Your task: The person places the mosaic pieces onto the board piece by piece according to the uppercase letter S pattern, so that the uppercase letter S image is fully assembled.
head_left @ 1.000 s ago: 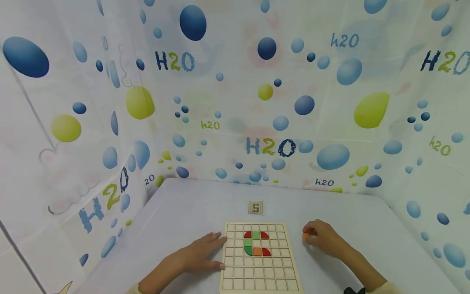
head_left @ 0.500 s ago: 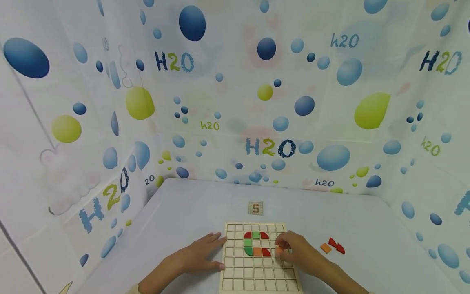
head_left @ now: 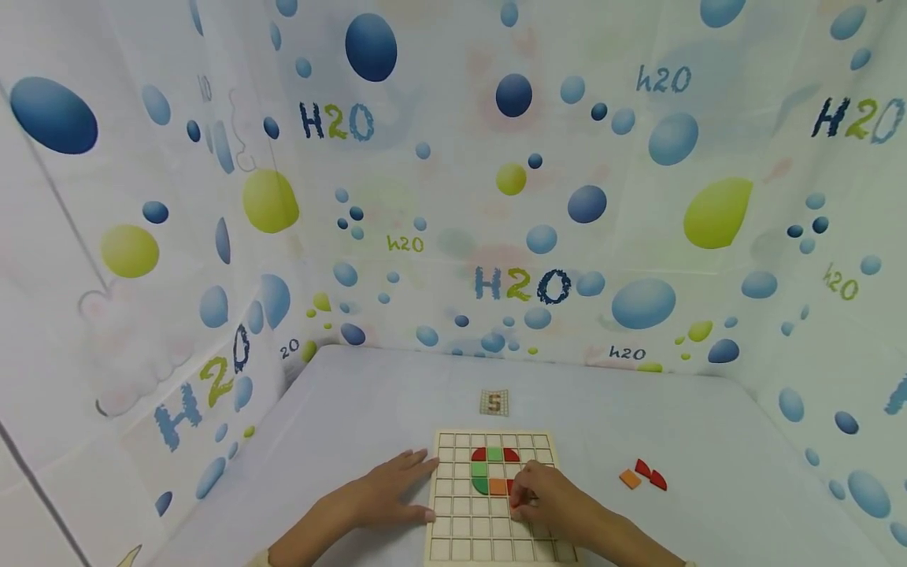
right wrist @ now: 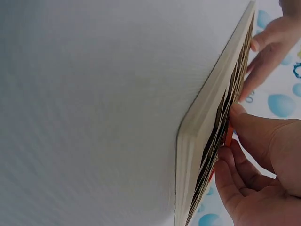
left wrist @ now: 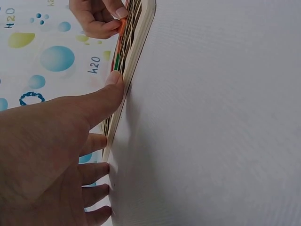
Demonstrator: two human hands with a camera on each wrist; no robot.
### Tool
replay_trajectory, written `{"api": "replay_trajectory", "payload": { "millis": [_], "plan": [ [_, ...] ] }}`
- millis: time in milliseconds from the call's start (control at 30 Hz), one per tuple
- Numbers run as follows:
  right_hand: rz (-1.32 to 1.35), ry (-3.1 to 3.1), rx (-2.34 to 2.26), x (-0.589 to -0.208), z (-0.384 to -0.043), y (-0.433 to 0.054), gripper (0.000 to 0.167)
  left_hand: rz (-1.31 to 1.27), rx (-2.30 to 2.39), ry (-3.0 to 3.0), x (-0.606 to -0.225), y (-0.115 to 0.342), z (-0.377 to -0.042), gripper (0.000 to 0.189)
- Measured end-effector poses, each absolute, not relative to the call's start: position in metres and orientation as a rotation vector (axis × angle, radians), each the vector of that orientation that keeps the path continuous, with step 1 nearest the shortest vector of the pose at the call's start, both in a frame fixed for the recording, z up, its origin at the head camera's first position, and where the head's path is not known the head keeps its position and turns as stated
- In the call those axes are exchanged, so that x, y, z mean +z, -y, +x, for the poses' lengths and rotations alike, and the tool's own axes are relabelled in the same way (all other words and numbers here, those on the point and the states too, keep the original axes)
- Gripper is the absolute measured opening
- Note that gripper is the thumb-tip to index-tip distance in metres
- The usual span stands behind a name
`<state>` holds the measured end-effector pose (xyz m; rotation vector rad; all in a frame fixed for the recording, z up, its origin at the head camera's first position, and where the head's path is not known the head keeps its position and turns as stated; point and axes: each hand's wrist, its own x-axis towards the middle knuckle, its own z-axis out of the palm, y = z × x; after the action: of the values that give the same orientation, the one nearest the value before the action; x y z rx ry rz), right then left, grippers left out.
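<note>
A wooden grid board point(head_left: 460, 549) lies on the table with several coloured tiles in its cells, forming a C-like shape: red quarter-circles, light green squares point(head_left: 479, 469), a dark green quarter-circle point(head_left: 480, 486) and an orange square point(head_left: 498, 487). My left hand point(head_left: 386, 492) rests with spread fingers against the board's left edge, thumb at the rim. My right hand point(head_left: 549, 500) is over the board, just right of the lowest row of tiles. Between its thumb and fingers it pinches an orange tile point(right wrist: 229, 135) at the board's surface. The hand partly covers the lower red tile.
Beyond the board lies a small card point(head_left: 494, 402) showing a gridded S pattern. To the right on the table point(head_left: 708, 441) are a loose orange square tile point(head_left: 630, 479) and two red quarter-circle tiles point(head_left: 659, 479). A curtain point(head_left: 453, 197) printed with bubbles surrounds the table.
My right hand has carried an orange tile from the loose pieces at the right leftward onto the board, beside the tile shape. The left hand has stayed at the board's left edge.
</note>
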<state>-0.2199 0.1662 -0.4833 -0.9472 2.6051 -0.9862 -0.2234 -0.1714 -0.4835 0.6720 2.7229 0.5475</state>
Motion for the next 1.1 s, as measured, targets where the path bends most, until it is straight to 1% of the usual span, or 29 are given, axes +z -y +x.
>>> {"api": "replay_trajectory", "payload": {
  "millis": [233,533,867,1100],
  "plan": [
    [-0.964,-2.612,-0.96,-0.4794,-0.2172,-0.1674,0.011,0.684,0.535,-2.732,-0.4853,0.1708,-0.2239,0.087],
    [-0.939,-2.603,-0.938,-0.4788,-0.2174,-0.1676,0.014,0.703,0.549,-2.74,-0.4836,0.1714,-0.2208,0.086],
    [-0.98,-2.61,-0.968,-0.4799,-0.216,-0.1714,0.013,0.688,0.527,-2.736,-0.4798,0.1699,-0.2198,0.086],
    [-0.98,-2.665,-0.875,-0.4801,-0.2172,-0.1742,0.011,0.684,0.529,-2.737,-0.4791,0.1695,-0.2193,0.086]
  ]
}}
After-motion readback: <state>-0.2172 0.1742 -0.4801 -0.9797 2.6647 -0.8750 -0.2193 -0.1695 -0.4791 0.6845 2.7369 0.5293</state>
